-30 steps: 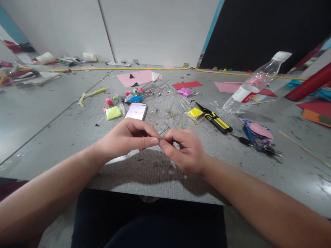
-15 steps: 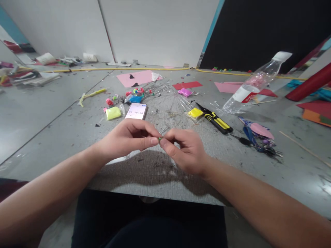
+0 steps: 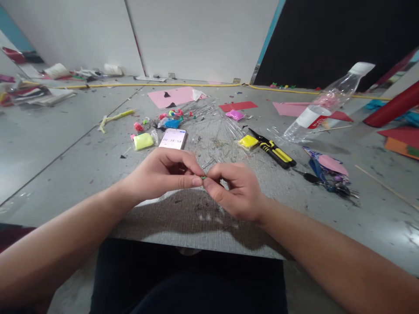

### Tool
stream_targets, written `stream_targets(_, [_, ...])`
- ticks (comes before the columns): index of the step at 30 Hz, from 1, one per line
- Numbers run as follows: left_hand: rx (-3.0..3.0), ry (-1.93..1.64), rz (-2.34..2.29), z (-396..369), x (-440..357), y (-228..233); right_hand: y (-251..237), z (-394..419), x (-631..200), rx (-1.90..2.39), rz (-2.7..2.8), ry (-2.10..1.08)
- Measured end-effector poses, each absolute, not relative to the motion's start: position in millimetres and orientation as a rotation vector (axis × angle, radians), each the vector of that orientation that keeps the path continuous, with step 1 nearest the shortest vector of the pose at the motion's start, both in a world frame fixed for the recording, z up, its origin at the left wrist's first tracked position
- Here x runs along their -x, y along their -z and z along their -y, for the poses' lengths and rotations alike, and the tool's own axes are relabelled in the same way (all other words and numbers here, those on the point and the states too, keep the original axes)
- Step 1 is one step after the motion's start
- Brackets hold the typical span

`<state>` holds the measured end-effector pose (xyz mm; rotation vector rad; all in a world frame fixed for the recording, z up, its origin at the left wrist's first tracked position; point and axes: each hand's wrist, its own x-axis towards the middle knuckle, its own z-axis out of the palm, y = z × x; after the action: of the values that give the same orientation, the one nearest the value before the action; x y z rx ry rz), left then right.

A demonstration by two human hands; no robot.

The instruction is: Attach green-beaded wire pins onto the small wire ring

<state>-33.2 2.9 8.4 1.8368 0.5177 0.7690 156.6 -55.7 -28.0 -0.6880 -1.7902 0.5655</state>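
Note:
Between my fingertips, just above the grey table (image 3: 98,174), is a tiny green piece of what looks like modelling clay (image 3: 203,178). My left hand (image 3: 166,172) pinches it from the left with thumb and forefinger. From the right, my right hand (image 3: 234,187) pinches the same piece, its fingertips touching those of the left. Most of the piece is hidden by the fingers. A phone (image 3: 172,138) with a running timer lies just beyond my left hand. Thin clear strands or wires (image 3: 208,164) show behind the fingertips.
Yellow-black pliers (image 3: 276,153) and a yellow clay packet (image 3: 248,141) lie to the right. A clear bottle (image 3: 322,109) stands tilted in view behind keys (image 3: 340,189). Pale yellow (image 3: 143,141) and purple (image 3: 235,114) packets, coloured clay bits (image 3: 176,113) and pink paper (image 3: 173,97) lie further back.
Both hands keep their pinch on the green piece, with only slight finger movement. The view has shifted very slightly.

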Motion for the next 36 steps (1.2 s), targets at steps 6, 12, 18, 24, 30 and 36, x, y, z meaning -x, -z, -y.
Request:
stream_targets(6, [-1.836, -0.729, -0.507, -2.8, 32.6, -9.2, 26.2, 56.3, -156.1, 0.677, 1.806, -0.533])
stream_targets(12, [-1.84, -0.713, -0.511, -2.0, 32.8, -11.4, 27.5, 56.7, -155.8, 0.704, 1.788, -0.523])
stream_targets(18, [-1.798, -0.8, -0.537, -0.4, 35.2, -11.3, 27.5, 55.9, -155.2, 0.84, 1.703, -0.533])
stream_targets(24, [-1.851, -0.878, -0.644, 0.4, 34.3, -11.0, 27.8, 54.5, -155.0, 0.879, 1.687, -0.5])
stream_targets(30, [-1.901, -0.844, -0.582, -2.3, 33.5, -9.5, 28.6, 54.8, -156.2, 0.788, 1.747, -0.459])
stream_targets(36, [-1.865, -0.7, -0.428, -6.9, 36.7, -9.6, 29.2, 54.8, -158.4, 0.729, 1.817, -0.427])
